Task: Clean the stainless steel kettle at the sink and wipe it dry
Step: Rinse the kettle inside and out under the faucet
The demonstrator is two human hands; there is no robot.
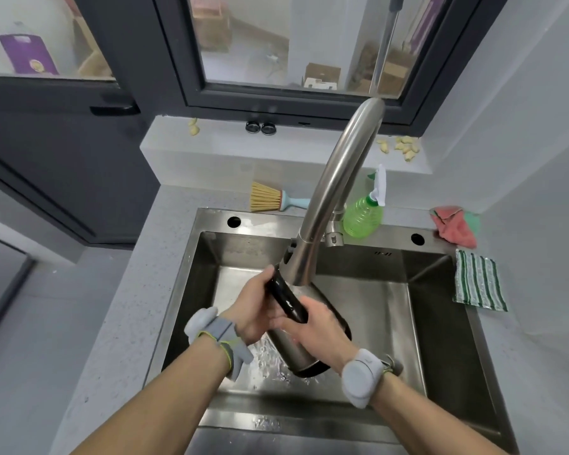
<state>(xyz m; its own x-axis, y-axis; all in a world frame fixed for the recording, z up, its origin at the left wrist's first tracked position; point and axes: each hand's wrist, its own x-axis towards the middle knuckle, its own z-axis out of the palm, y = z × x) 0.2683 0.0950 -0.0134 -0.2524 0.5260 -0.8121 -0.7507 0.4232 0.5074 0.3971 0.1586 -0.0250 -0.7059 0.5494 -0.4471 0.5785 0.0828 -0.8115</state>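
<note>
Both hands (253, 310) (316, 326) grip tilted kettle (296, 353) under faucet (335, 192).

One kettle (296, 349), two cloths (455, 226) (478, 280), one brush (270, 197).

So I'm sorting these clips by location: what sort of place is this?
Most likely a home kitchen or utility corner: a stainless steel sink with a tall faucet, a dish brush, and cleaning cloths on the counter by a window.

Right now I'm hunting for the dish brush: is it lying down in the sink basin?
No, the brush lies on the counter behind the sink, left of the faucet.
</note>
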